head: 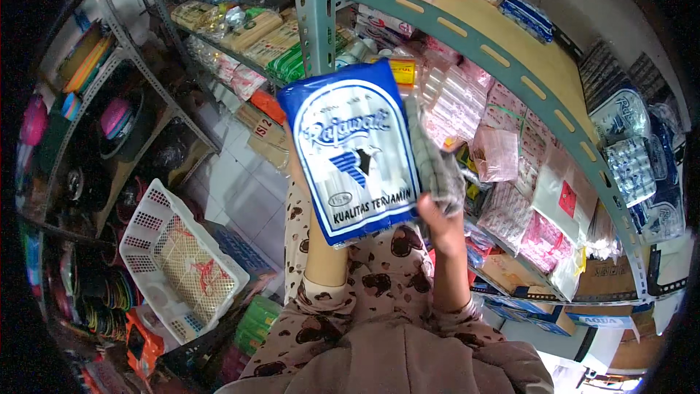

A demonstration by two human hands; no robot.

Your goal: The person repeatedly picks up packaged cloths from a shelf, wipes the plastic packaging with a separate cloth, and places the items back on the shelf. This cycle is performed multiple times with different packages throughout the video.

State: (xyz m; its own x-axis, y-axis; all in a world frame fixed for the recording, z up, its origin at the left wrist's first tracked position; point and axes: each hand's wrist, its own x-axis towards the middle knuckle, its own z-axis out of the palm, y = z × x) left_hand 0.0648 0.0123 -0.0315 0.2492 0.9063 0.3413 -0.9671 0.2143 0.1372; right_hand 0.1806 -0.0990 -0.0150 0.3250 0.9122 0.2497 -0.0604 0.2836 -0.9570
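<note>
In front of my body is a blue and white plastic packet [358, 175] of plastic bags, tilted a little, its printed face towards me. My left hand [297, 167] grips it from behind at the left edge; the packet hides most of that hand. A crumpled grey cloth [440, 169] is bunched in my right hand [444, 225]. The cloth lies along the packet's right side, and my right thumb is close to the lower right corner. Some blur covers the right hand and cloth.
A green slotted-metal shelf post [315, 22] stands just beyond the packet. Wrapped plastic goods [456, 98] fill the right shelf, with similar blue packets [629, 142] at far right. A white plastic basket [131, 254] sits at lower left, beside tiled floor [238, 186].
</note>
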